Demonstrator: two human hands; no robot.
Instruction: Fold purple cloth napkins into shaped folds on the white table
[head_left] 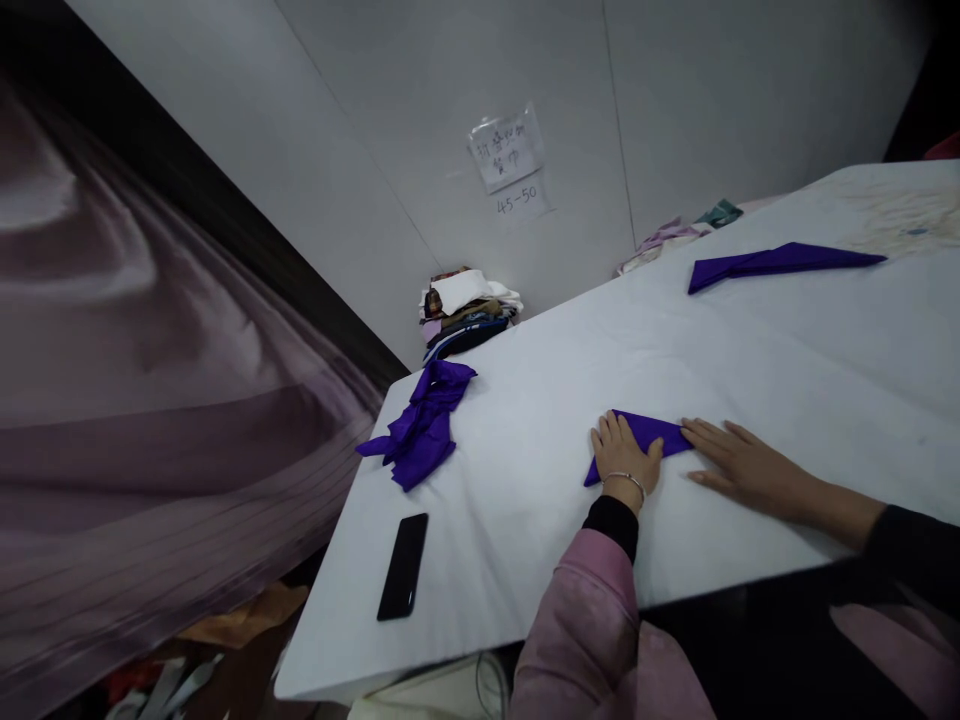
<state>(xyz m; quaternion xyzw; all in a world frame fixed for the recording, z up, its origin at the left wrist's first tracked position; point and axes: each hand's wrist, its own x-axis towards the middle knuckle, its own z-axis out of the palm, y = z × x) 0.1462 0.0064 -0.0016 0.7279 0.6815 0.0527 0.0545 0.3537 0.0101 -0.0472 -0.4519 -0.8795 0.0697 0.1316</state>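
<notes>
The left hand (624,455) lies palm down on a small folded purple cloth (646,432), fingers (609,432) spread flat and pressing, gripping nothing. The right hand (739,462) rests flat just beside it, fingertips touching the cloth's right-hand point, fingers extended and likewise closed on nothing. The cloth sits on the white tabletop (540,400) near the front edge, directly ahead of the person, folded into a narrow triangular shape. A bracelet (627,479) circles the left wrist above a pink sleeve (585,630) with a black cuff.

To the left on the tabletop, well apart from the hands, lies a loose bundle of purple cloths (421,425). Nearer the front left corner lies a black phone (403,565), screen dark. Further back on the right lies a long folded purple strip (780,263). Against the wall stands a stack of folded fabrics (466,308), and above it hangs a handwritten paper notice (508,160). More crumpled fabrics (675,238) lie at the tabletop's far edge.
</notes>
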